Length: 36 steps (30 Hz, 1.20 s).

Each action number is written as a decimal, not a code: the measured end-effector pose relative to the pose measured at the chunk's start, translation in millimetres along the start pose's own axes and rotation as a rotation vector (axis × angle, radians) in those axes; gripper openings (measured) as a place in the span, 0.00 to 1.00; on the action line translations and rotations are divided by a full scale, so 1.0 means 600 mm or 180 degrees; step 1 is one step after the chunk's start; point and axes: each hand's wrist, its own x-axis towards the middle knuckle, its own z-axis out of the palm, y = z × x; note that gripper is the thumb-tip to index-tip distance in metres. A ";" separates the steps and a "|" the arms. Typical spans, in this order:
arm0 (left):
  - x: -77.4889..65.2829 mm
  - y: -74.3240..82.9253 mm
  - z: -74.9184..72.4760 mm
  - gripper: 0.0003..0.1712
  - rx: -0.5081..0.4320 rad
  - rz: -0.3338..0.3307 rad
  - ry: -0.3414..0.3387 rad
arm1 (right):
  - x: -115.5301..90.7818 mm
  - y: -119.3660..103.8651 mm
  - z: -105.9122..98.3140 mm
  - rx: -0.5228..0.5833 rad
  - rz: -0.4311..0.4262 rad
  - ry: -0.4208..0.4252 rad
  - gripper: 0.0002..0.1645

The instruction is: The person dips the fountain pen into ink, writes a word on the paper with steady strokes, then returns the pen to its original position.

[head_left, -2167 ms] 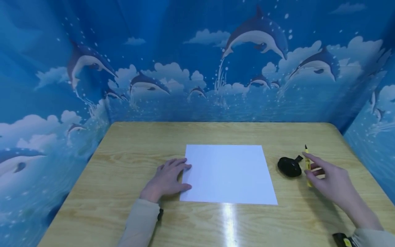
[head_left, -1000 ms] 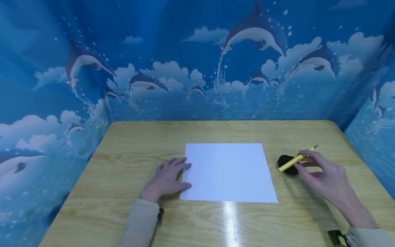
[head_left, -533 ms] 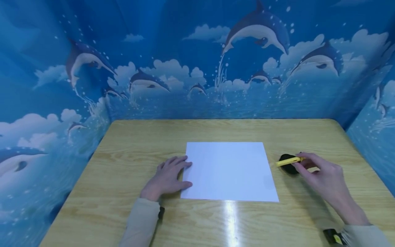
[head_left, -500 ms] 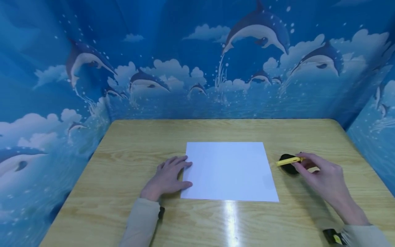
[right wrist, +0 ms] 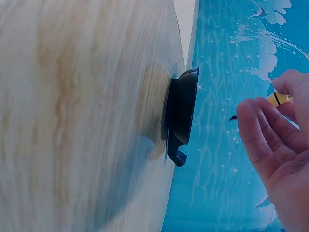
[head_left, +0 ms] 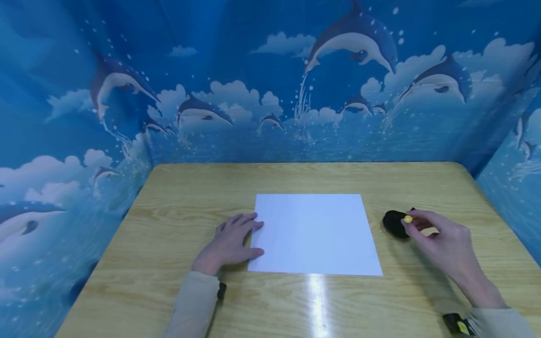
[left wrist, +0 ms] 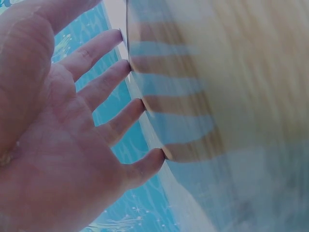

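Right hand point(head_left: 444, 246) grasps a yellow brush pen point(head_left: 407, 219) in a pinch between thumb and fingers; the rear end of the pen faces the head camera, so the barrel appears strongly foreshortened; in the right wrist view, a dark tip point(right wrist: 233, 117) projects past the fingers, apart from the black dish point(head_left: 394, 224); the hand is raised above the right part of the table point(head_left: 262, 305) and casts a shadow on it. The dish rests on the table, right of the white sheet point(head_left: 317, 234); in the head view, pen and hand overlap its right portion; its short projection point(right wrist: 176, 155) shows in the right wrist view.

Left hand point(head_left: 228, 241) is released, fingers extended and spread; index fingertip and thumb tip rest on the left margin of the sheet; the sheet lies flat, long edges near and far. Light sleeves point(head_left: 192, 303) cover both forearms; a dolphin-print curtain point(head_left: 245, 145) hangs beyond the far table edge.
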 end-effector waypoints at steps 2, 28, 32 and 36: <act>-0.001 0.000 0.000 0.39 -0.0003 -0.0009 -0.0011 | -0.001 0.001 0.001 -0.0013 0.0029 0.0019 0.17; -0.001 0.009 -0.004 0.38 -0.0014 -0.0016 -0.0020 | -0.010 0.016 -0.009 0.0838 0.1815 -0.0513 0.11; 0.002 0.009 -0.002 0.37 0.0006 0.0029 -0.0019 | -0.011 0.022 -0.011 0.0735 0.1882 -0.0667 0.11; 0.004 0.009 -0.002 0.37 0.0026 0.0037 0.0002 | -0.013 0.025 -0.012 0.0561 0.1905 -0.0793 0.13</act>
